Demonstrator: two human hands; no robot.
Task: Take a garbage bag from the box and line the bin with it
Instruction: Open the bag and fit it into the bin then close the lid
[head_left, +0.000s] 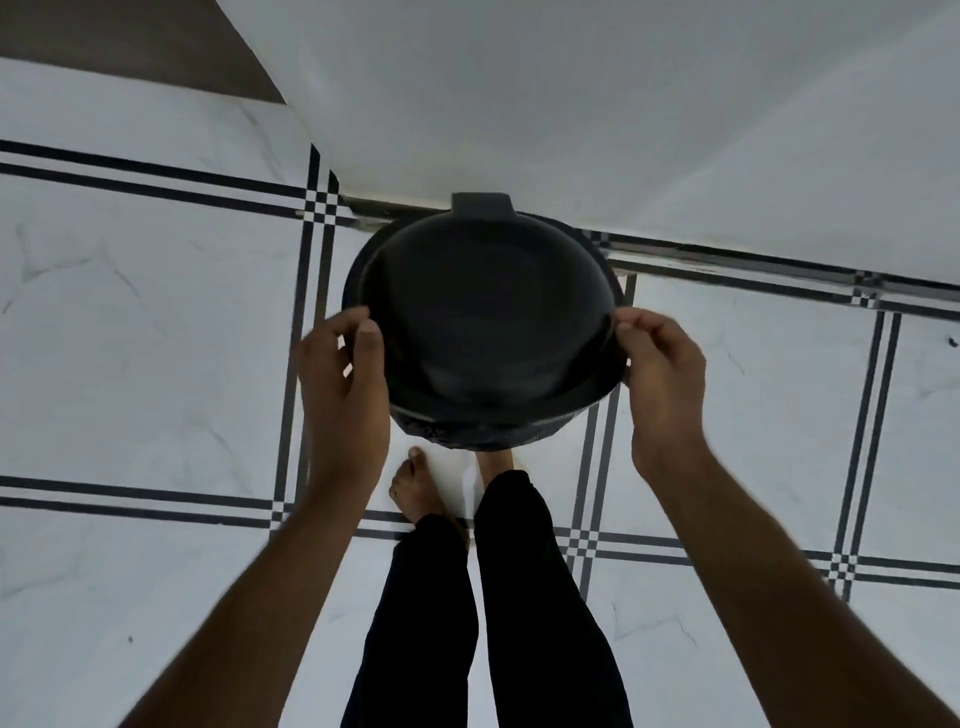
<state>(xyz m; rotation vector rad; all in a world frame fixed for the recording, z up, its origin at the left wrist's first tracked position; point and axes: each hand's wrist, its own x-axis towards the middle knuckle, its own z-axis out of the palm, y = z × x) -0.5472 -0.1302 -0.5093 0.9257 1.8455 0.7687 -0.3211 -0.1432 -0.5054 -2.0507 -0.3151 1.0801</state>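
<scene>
A round dark grey bin stands on the tiled floor against a white wall, seen from straight above. Its dark lid covers the opening, slightly tilted, with a hinge tab at the wall side. Crinkled glossy black garbage bag plastic shows under the rim at the near side. My left hand pinches the lid's left edge, thumb on top. On the opposite edge, my right hand pinches it the same way. The box of bags is not in view.
The white wall runs right behind the bin. White marble floor tiles with black line borders spread to both sides. My bare feet and black trouser legs are just in front of the bin.
</scene>
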